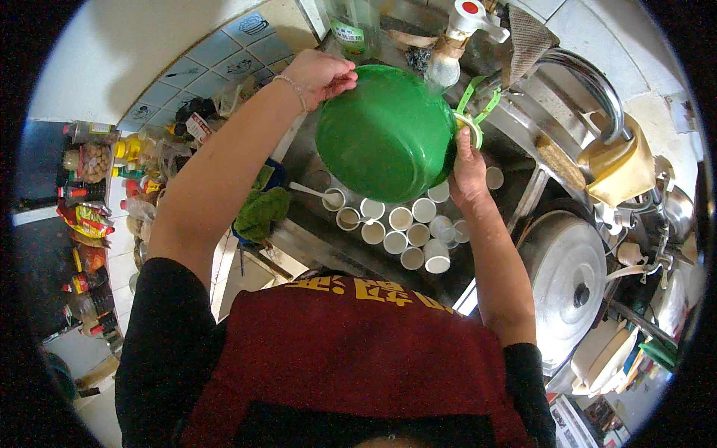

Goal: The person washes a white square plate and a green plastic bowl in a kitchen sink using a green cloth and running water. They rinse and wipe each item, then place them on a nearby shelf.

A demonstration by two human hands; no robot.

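A green plastic basin (386,134) is tilted over the sink, its outside towards me. My left hand (327,75) grips its upper left rim. My right hand (469,168) holds its right side, thumb up beside a pale ring with light-green straps (476,126). Below the basin, several small white cups (400,218) stand close together on the dark sink floor (347,252). One cup (437,256) is tipped on its side. A white spoon (313,191) rests in a cup at the left, and another small spoon lies among the cups. The basin's inside is hidden.
A white tap handle with a red dot (469,8) is just above the basin, its spout wrapped in whitish material. A curved metal pipe (610,84) arches at the right. A large lidded metal pot (566,285) stands at right; a green cloth (263,213) hangs at left.
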